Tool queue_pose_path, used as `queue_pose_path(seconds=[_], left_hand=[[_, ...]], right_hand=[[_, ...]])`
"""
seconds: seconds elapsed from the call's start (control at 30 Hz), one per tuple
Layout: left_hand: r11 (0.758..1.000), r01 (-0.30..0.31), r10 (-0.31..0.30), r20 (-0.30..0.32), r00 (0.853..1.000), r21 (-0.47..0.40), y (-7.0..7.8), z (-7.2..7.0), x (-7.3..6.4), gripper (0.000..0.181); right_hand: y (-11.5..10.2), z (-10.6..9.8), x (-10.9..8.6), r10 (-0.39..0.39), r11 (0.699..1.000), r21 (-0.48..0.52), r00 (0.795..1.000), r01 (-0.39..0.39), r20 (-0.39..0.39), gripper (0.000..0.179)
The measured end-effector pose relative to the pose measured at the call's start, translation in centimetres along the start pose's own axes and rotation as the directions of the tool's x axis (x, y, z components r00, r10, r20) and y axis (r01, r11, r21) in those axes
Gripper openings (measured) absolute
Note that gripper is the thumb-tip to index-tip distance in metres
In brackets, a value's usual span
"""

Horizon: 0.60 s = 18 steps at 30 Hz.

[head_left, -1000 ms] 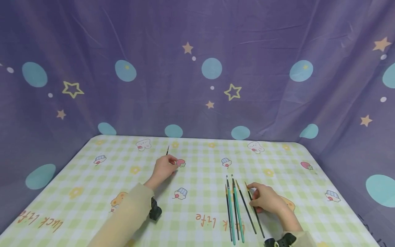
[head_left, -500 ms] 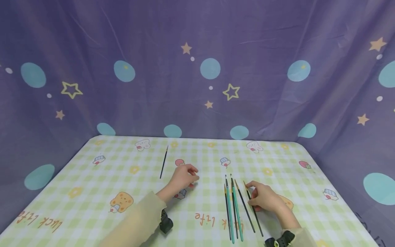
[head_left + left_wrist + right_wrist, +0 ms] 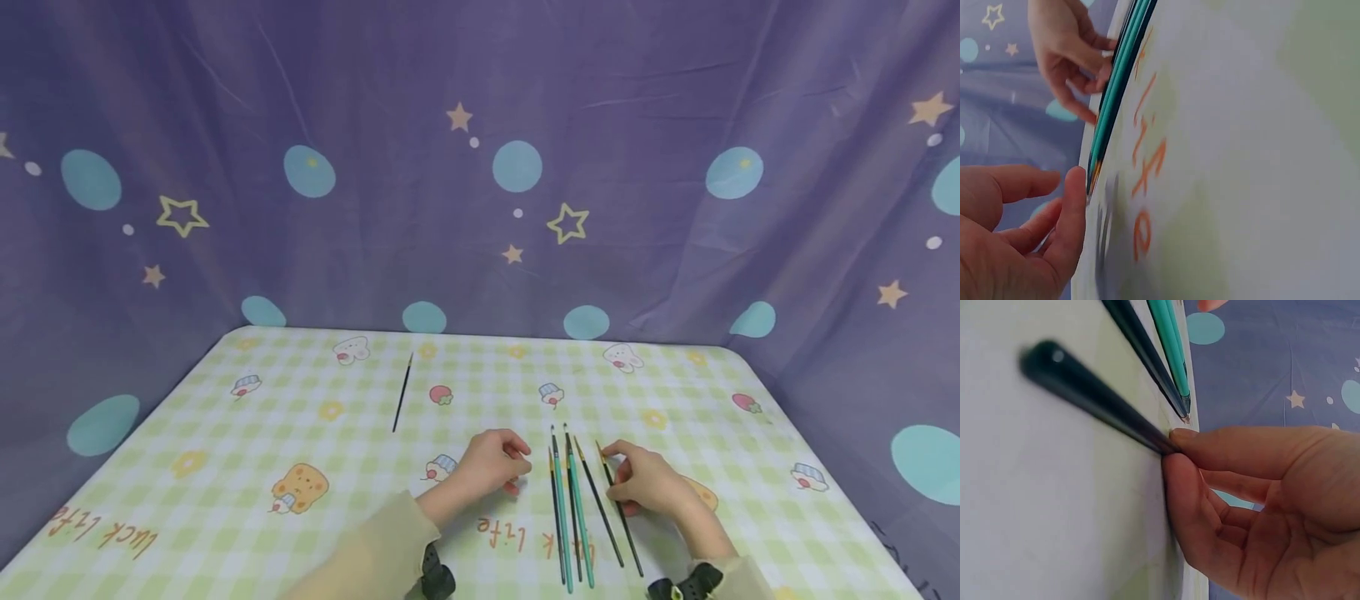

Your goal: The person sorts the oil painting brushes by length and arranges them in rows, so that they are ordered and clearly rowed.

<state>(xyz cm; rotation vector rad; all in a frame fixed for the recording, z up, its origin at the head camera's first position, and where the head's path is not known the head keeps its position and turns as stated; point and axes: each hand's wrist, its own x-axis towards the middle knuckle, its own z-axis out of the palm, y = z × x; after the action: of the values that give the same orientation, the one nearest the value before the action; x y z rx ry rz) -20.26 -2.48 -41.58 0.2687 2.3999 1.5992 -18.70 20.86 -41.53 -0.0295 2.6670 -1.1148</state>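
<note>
In the head view, my right hand (image 3: 651, 483) pinches the rightmost dark-handled paintbrush (image 3: 629, 537) between thumb and fingers, low over the table. The right wrist view shows the handle of this paintbrush (image 3: 1094, 395) slanting out from the fingertips. Left of it lie several more paintbrushes side by side, some with black handles and two with teal handles (image 3: 564, 521). My left hand (image 3: 489, 462) hovers just left of this group, fingers loosely bent and holding nothing. Farther back on the left, a single thin black paintbrush (image 3: 402, 392) lies alone.
A green-and-white checked cloth (image 3: 300, 433) with cartoon prints covers the table. Behind it hangs a purple curtain (image 3: 420, 233) with stars and blue ovals. Black bands (image 3: 437, 575) sit on both wrists.
My left hand has left the lone paintbrush at the back left and moved right and nearer, up to the group. The right hand stays on its paintbrush.
</note>
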Motion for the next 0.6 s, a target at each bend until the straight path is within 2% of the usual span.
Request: queue_pose_path(seconds=[0.27,0.6], left_hand=[[1.000,0.012,-0.012,0.009,1.000,-0.018,0.3,2.5,-0.4,0.015],[0.996,0.010,-0.008,-0.026,1.000,0.083,0.3,3.8,-0.5,0.019]], right_hand=[[0.0,-0.2,-0.2,-0.013,1.000,-0.010,1.000,0.013,0.002,0.050],[0.0,-0.1,-0.1,-0.020,1.000,0.003,1.000,0.020,0.014,0.050]])
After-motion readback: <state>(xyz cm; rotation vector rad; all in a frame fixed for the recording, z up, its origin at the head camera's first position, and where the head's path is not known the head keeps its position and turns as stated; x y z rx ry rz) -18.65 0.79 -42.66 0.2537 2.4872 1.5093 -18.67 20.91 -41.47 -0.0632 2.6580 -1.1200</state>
